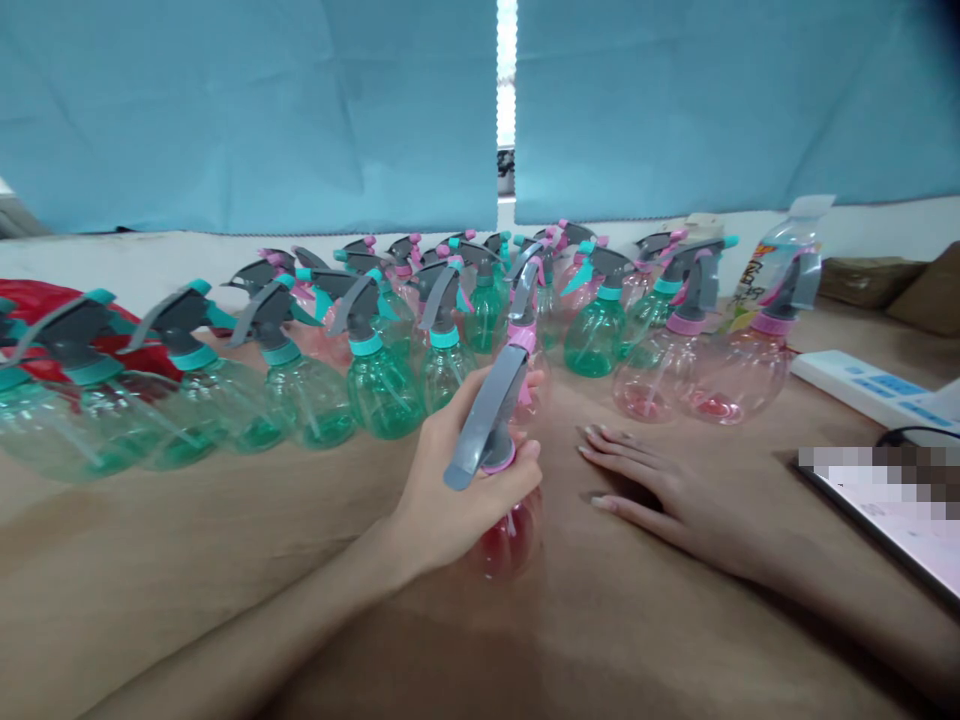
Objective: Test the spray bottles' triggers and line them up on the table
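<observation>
A pink spray bottle with a grey trigger head stands in the middle of the table, near me. My left hand is wrapped round its neck, just under the head, and hides part of the bottle. To the right of it, my right hand lies on the wooden table with its fingers spread, holding nothing. Green spray bottles line up to the left, beyond my left hand. Two clear pink spray bottles stand beyond my right hand.
More green and pink spray bottles crowd the back. At the right are a labelled drink bottle, a white power strip, a phone and brown packages. Something red lies behind the left bottles, and a blue curtain hangs behind.
</observation>
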{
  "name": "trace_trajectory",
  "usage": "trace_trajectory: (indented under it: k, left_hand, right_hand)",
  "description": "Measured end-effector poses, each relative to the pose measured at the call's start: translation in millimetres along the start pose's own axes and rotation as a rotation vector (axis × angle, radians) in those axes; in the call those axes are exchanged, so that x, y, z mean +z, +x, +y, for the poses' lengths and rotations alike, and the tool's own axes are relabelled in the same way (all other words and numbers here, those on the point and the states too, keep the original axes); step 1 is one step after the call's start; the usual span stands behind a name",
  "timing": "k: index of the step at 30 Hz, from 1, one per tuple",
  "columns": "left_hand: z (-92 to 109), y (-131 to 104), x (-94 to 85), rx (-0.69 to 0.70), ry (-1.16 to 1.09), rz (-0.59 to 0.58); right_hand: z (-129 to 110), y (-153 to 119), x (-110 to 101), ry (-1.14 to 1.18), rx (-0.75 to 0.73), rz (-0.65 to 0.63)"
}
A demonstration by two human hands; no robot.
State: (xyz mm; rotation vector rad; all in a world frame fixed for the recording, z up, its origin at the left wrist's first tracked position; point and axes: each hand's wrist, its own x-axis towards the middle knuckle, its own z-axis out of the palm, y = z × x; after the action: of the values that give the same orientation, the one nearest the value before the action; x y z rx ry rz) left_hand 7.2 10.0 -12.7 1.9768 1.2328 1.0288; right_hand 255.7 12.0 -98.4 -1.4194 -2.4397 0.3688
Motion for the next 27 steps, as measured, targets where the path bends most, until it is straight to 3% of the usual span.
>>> trace_trajectory:
  k: [22, 27]
  left_hand:
    - [4.9, 0.9, 0.1, 0.046, 0.038, 0.024]
    - [6.3, 1.8, -0.4, -0.003, 0.043, 0.02]
  right_hand:
    - [-4.0, 0.8, -5.0, -0.04, 0.024, -0.022]
    - [0.2, -0.3, -0.3, -0.018, 0.011, 0.014]
